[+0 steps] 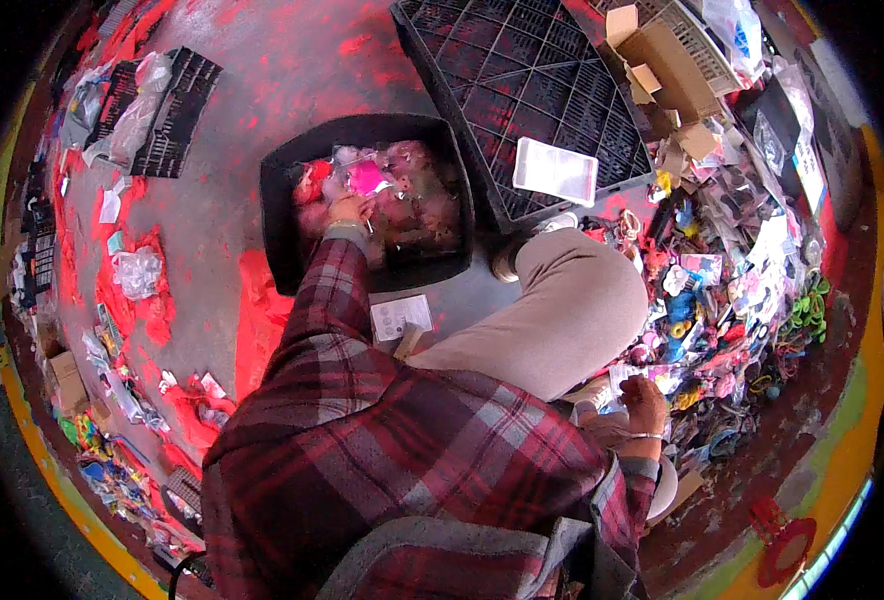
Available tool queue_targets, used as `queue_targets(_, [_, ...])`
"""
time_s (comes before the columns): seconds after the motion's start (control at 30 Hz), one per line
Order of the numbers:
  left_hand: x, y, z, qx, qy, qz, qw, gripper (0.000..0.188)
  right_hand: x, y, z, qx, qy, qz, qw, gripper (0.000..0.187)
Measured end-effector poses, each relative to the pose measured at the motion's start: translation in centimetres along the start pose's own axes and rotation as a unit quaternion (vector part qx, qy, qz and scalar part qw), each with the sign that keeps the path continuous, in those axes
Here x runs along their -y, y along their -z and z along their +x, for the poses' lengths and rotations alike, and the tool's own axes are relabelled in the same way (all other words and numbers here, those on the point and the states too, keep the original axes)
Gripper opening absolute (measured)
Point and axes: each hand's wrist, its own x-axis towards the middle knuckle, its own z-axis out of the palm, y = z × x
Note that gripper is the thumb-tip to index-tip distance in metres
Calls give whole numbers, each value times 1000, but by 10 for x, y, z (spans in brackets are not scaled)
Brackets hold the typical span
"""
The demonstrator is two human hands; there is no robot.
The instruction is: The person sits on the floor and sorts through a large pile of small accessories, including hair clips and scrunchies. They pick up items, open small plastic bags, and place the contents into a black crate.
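My left hand (350, 210) reaches down into a deep black plastic crate (270, 215). Its fingers are closed at the lower edge of a small clear plastic bag (367, 176) with a bright pink piece in it. Around the bag, soft-looking pink and red packed items (412, 200) fill the crate, their kind blurred. On the other side of my body, my right hand (645, 408) rests low beside my bent leg. Its fingers are curled in, and whatever they may hold is hidden.
A large black plastic pallet (522, 90) bears a white shallow tray (556, 171). Open cardboard boxes (667, 65) stand beyond it. Mixed small goods (712, 290) heap up at right. Between crate and legs lies a printed sheet (400, 316). At left are a black slatted crate (177, 112) and a clear bag (138, 273).
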Motion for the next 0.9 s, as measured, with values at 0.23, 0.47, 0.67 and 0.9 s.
queue_targets(0.23, [-8, -45, -25, 9, -6, -94, 995, 21, -10, 11, 0, -11, -8, 5, 1000, 15])
queue_targets(0.47, [5, -80, -47, -325, -300, 529, 724, 27, -18, 16, -12, -54, -4, 43, 998, 17])
queue_targets(0.67, [27, -72, -37, -176, -401, 757, 485, 38, -30, 25, -8, -31, 3, 19, 999, 16])
queue_targets(0.9, [-3, -121, -87, -70, -408, 560, 718, 35, -19, 20, -24, -40, 39, -5, 998, 17])
